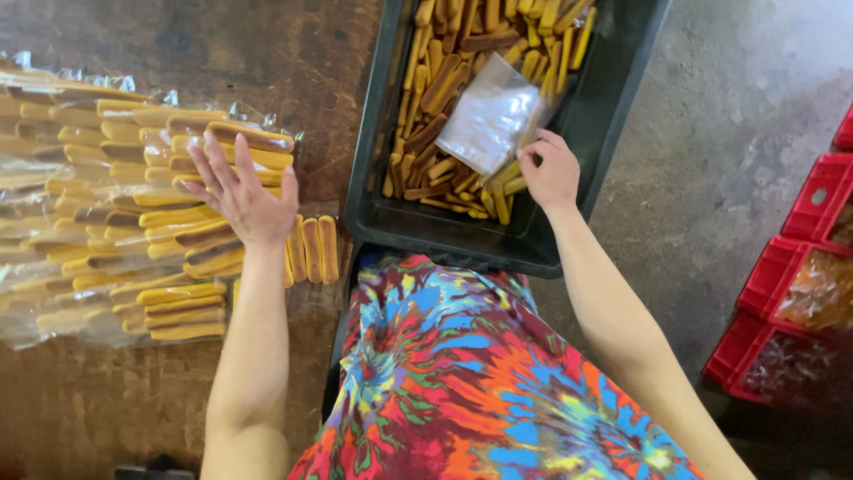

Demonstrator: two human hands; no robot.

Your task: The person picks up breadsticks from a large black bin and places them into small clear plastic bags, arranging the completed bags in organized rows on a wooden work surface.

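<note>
Head view: a clear plastic bag [490, 120] is pinched at its lower corner by the right hand [549, 171], fingers curled shut on the film. The bag is held tilted over the black bin [613, 98], at about 1 o'clock from frame centre, above loose yellow-brown biscuit sticks [444, 98] heaped inside the bin. The bin's near rim is seen touching or overlapping the multicoloured patterned garment [462, 373] at 6 o'clock. The left hand [242, 194] is held spread, fingers apart, palm down, resting on the filled clear packs of biscuit sticks [107, 213] at 9 o'clock; whether it is pressing cannot be told. A few unbagged sticks [313, 249] are seen just beside the wrist, toward 3 o'clock of it. The packs are laid in overlapping rows on a dark brown worktop [107, 400]. Red crates [804, 267] are stacked at the 3 o'clock edge on a grey concrete floor [711, 133].
</note>
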